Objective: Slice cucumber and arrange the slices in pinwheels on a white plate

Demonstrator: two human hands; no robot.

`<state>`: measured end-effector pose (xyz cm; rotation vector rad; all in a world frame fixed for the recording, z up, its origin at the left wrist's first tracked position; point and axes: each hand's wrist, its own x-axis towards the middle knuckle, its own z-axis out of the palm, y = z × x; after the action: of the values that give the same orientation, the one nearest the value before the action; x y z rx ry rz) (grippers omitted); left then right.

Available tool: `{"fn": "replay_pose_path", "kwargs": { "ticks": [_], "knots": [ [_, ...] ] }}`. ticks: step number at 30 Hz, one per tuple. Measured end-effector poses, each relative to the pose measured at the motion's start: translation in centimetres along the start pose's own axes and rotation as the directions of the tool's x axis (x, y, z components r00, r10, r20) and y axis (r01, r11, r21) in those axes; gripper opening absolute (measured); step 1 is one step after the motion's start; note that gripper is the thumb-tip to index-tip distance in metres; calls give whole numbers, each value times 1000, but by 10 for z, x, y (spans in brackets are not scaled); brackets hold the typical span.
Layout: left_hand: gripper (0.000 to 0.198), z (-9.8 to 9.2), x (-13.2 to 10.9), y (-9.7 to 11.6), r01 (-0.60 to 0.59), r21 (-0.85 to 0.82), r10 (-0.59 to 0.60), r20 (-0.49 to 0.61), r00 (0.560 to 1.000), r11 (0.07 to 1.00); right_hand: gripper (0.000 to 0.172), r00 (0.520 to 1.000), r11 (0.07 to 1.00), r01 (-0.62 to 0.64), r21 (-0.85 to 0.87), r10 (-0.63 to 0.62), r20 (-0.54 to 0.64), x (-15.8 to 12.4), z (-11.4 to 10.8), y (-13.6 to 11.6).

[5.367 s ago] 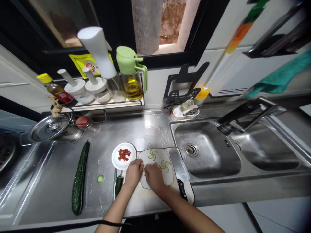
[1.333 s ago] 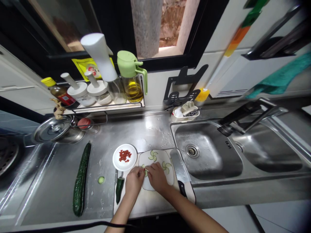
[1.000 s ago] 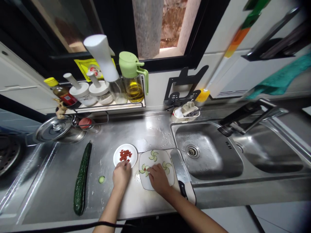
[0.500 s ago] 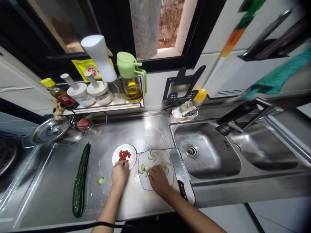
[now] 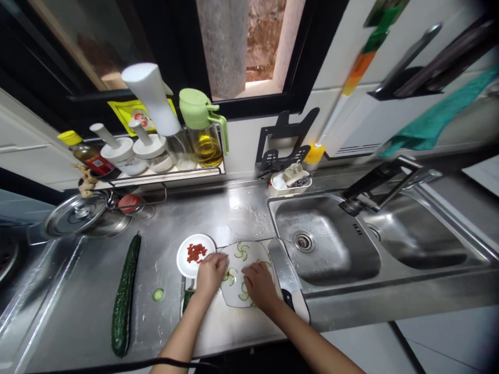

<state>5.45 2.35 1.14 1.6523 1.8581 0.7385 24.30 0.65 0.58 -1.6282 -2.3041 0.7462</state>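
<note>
A squarish white plate (image 5: pixel 234 297) rests on the cutting board (image 5: pixel 218 332) and bears several pinwheels of cucumber slices (image 5: pixel 241 251). My left hand (image 5: pixel 211 274) is at the plate's left edge, thumb and finger pinched on a tiny red piece (image 5: pixel 226 255). Over the plate's right side is my right hand (image 5: pixel 260 284), its fingers spread and slightly bent, holding nothing I can see. It partly hides the slices beneath. Left of the square plate, a round white plate (image 5: pixel 182 264) holds chopped red pieces (image 5: pixel 196 252). A cleaver (image 5: pixel 283 267) lies along the board's right side.
A whole cucumber (image 5: pixel 125 301) and a cucumber end (image 5: pixel 158 294) lie on the steel counter at left. The double sink (image 5: pixel 331 239) with its faucet (image 5: pixel 374 189) is at right. Bottles and jars stand on the rack (image 5: pixel 167 178) behind. A lidded pot (image 5: pixel 81 213) is at far left.
My left hand has moved right from the round plate to the square plate's edge. My right hand has drawn back from the left pinwheel, its fingers now spread. The view has shifted slightly.
</note>
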Motion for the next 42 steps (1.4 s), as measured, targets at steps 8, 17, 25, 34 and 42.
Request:
{"fn": "replay_pose_path", "kwargs": {
  "ticks": [8,17,25,34,42],
  "knots": [
    [20,29,23,17,-258,143,232,179,956,956,24,997,999,-36,-23,34,-73,12,-9,10],
    [21,40,34,12,-379,207,328,243,913,902,28,995,998,-52,-38,48,-89,32,-6,16],
    [22,44,36,7,-390,174,336,276,901,904,27,996,998,-54,-41,51,-75,38,-3,18],
    [23,43,34,8,-365,163,321,245,915,916,26,997,998,-47,-33,45,-65,40,-1,17],
    [21,33,23,0,-322,129,309,113,944,938,29,995,998,-54,-13,53,-89,37,-6,18]
  ]
}}
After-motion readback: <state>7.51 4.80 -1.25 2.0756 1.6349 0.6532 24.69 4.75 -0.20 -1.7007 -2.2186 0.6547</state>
